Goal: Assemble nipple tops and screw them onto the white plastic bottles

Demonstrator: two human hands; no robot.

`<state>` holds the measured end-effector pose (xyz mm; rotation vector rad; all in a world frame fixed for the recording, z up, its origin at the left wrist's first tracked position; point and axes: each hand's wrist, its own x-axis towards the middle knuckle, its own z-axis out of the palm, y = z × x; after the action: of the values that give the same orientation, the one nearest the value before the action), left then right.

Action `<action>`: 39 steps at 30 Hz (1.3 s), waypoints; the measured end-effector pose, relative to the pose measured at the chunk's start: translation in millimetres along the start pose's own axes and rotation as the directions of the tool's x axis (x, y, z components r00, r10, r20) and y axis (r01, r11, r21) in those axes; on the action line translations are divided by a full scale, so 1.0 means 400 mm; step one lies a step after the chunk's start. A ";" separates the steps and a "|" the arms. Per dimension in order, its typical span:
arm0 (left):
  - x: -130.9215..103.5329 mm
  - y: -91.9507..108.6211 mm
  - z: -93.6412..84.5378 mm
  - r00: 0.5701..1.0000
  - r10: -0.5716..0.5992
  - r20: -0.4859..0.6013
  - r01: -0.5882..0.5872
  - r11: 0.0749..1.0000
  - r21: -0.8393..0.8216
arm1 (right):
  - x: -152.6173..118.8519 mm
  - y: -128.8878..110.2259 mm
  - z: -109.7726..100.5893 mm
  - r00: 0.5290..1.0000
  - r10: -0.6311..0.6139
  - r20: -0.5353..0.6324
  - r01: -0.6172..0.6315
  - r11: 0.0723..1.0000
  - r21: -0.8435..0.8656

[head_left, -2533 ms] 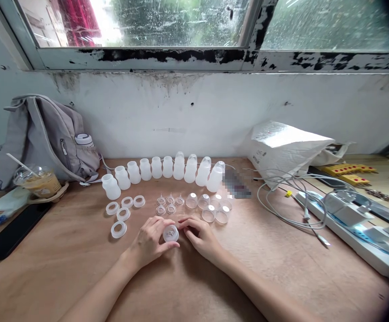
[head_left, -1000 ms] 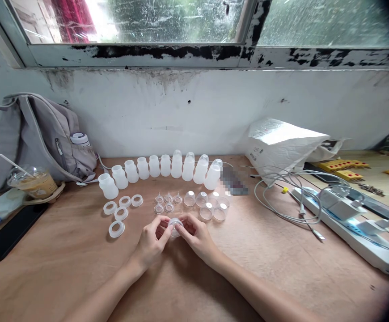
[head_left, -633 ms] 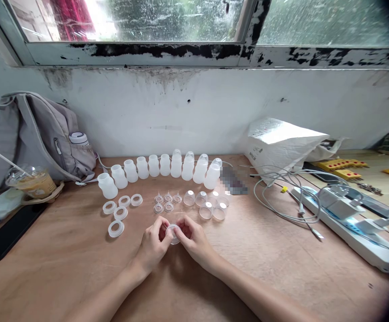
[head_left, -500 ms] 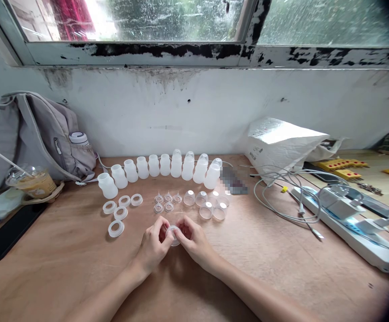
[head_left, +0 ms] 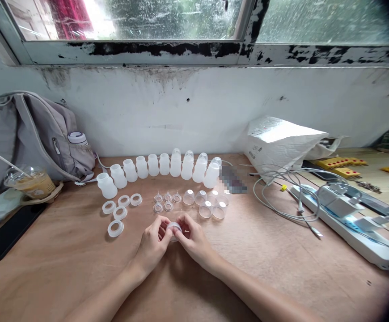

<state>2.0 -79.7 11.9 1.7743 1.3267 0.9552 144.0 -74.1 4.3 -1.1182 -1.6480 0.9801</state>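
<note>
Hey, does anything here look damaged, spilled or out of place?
Yes, the window frame: ragged black patches break up its pale surface. The wall just below has brownish stains. Among the bottles, rings and clear caps, I see no spill or breakage.

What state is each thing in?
Six frosted white plastic bottles: uncapped.
Four frosted white bottles: capped.
Translucent round plastic piece: gripped by left hand and right hand.
White plastic rings: loose.
Clear plastic teats: loose.
Clear plastic domes: loose.
Clear plastic cup: part-full.
White plastic power strip: plugs inserted.
</note>
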 end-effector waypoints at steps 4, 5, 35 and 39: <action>-0.005 0.004 -0.002 0.994 0.092 0.056 -0.093 0.995 0.021 | 0.002 0.016 -0.001 0.999 0.025 -0.037 -0.027 0.998 -0.052; -0.006 0.006 -0.005 0.990 0.114 0.077 -0.116 0.993 0.017 | 0.002 0.019 -0.001 0.999 0.030 -0.043 -0.032 0.997 -0.064; -0.006 0.014 -0.007 0.994 0.083 0.077 -0.076 0.993 -0.093 | 0.012 0.033 -0.013 0.998 0.008 -0.069 -0.019 0.987 -0.161; 0.005 -0.007 -0.005 0.998 -0.056 0.035 0.063 0.971 -0.232 | 0.004 0.014 -0.016 0.999 0.034 0.000 -0.034 0.999 -0.017</action>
<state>-0.6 -76.9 10.8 1.5560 1.1908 1.0050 151.2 -70.0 1.3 -1.1607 -1.6452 0.9897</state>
